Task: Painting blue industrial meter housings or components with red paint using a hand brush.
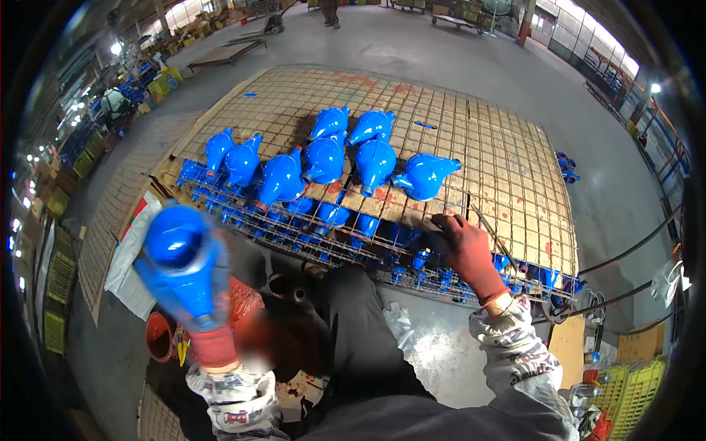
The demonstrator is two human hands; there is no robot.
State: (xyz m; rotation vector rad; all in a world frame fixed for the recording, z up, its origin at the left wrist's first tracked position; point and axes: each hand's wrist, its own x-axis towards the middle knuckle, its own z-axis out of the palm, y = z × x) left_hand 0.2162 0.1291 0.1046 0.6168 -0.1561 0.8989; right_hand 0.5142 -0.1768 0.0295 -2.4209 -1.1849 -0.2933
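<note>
My left hand [214,346], in a red glove, grips a glossy blue hollow casting [185,283] by its lower end. Its round open mouth points up, and motion blurs its outline. At the front edge of the wire mesh [507,176] is my right hand [469,253], red-gloved with dark-stained fingertips. Those fingers are curled; what they hold, if anything, I cannot make out. On the mesh-covered boards, several blue castings with narrow necks, such as one at the right [426,176], lie in a loose cluster left of this hand.
Beneath the top mesh, a lower layer holds more blue parts [332,214]. A red bucket [159,336] and a wet red heap [245,300] sit near my left forearm. Yellow crates [634,393] stand at lower right. Farther off are a flat trolley [457,22] and a person's legs [330,11].
</note>
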